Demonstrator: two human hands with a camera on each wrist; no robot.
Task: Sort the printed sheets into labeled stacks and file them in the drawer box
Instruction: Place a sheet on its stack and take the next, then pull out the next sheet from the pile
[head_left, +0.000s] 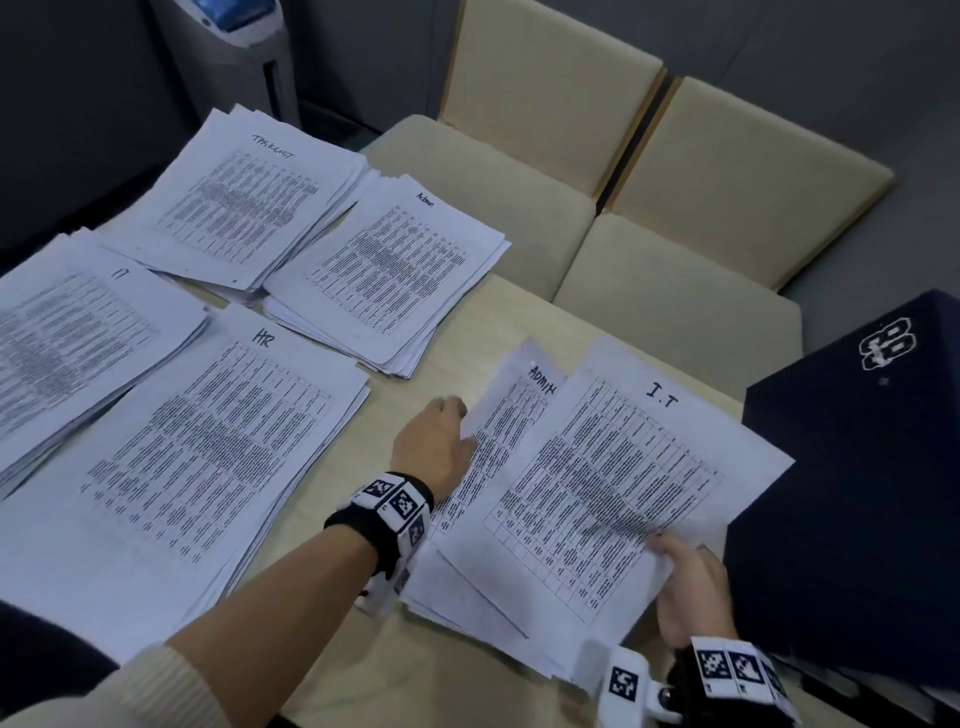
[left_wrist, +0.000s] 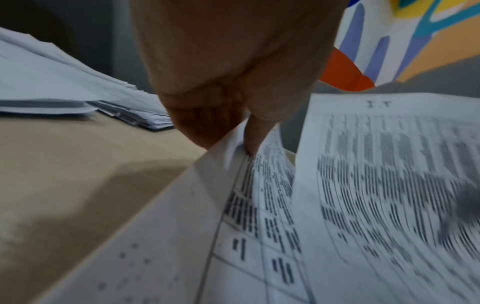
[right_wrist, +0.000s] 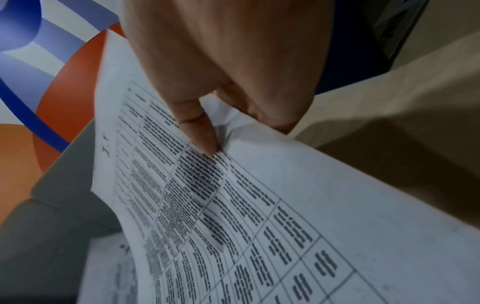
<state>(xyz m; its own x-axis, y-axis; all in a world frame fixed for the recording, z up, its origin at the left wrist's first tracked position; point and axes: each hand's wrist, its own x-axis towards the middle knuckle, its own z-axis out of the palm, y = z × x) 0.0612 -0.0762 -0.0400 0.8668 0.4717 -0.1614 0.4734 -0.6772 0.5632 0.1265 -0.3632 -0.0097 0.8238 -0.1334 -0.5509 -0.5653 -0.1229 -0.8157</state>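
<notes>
Right hand (head_left: 688, 587) is pinching the I.T sheet (head_left: 618, 483) by its near corner; left hand (head_left: 441, 441) is pinching the ADMIN sheet (head_left: 511, 410) beneath; lifting each singly should be keeping the stacks (head_left: 218, 457) tidy.

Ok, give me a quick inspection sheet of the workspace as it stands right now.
Surface: light wooden table, bare strip in the middle.
Job's things: four white printed stacks hand-labelled TASKLIST, Admin, IT, HR; unsorted pile; dark navy box at right.
Clutter: nothing seen.
Hands: left hand pinches the sheet marked ADMIN; right hand pinches the sheet marked I.T, lifted.
Cables: nothing seen.
Surroundings: cream padded chairs beyond the table.
</notes>
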